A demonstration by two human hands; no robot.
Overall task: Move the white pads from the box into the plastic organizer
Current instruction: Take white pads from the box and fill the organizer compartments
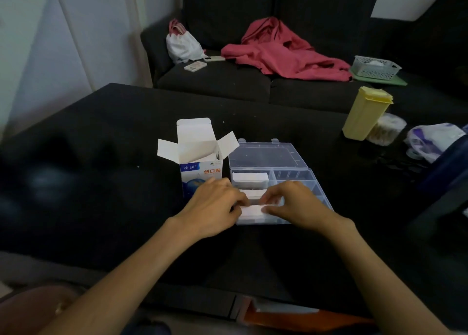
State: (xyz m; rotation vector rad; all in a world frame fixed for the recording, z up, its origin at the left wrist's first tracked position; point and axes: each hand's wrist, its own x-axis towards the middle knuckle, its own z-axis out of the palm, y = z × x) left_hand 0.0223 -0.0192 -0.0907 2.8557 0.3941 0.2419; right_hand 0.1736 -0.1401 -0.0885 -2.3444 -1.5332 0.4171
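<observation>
Hands, left and right, pinch white pads inside organizer; box stands open.

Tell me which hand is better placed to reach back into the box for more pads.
Left, probably. The left hand is right beside the open box, which stands on the organizer's left. The right hand would have to cross over. Both now hold a white pad stack.

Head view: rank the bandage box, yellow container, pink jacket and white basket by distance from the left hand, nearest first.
From the left hand:
1. Bandage box, just beyond it, apparently touching.
2. Yellow container, far right on the table.
3. Pink jacket, on the sofa behind the table.
4. White basket, on the sofa, far right.
</observation>
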